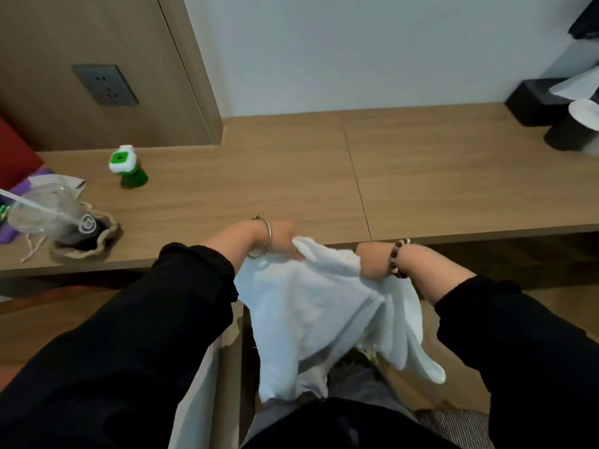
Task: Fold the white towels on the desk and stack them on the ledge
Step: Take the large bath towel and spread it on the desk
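A white towel (pixel 317 315) hangs crumpled in front of the wooden desk (pixel 291 176), below its front edge, over my lap. My left hand (pixel 283 238), with a metal bangle on the wrist, grips the towel's top left corner at the desk edge. My right hand (pixel 371 260), with a bead bracelet, grips the top edge further right; its fingers are buried in the cloth. The lower part of the towel droops loose, with one end trailing to the right.
A green and white bottle (pixel 128 166) stands on the desk at the left. Nearer the left edge lie a clear plastic cup with a straw (pixel 45 212) and a cloth pouch (pixel 87 241). A black tissue box (pixel 538 98) and a black cup (pixel 573 131) sit at the far right. A wall socket (pixel 105 84) is above.
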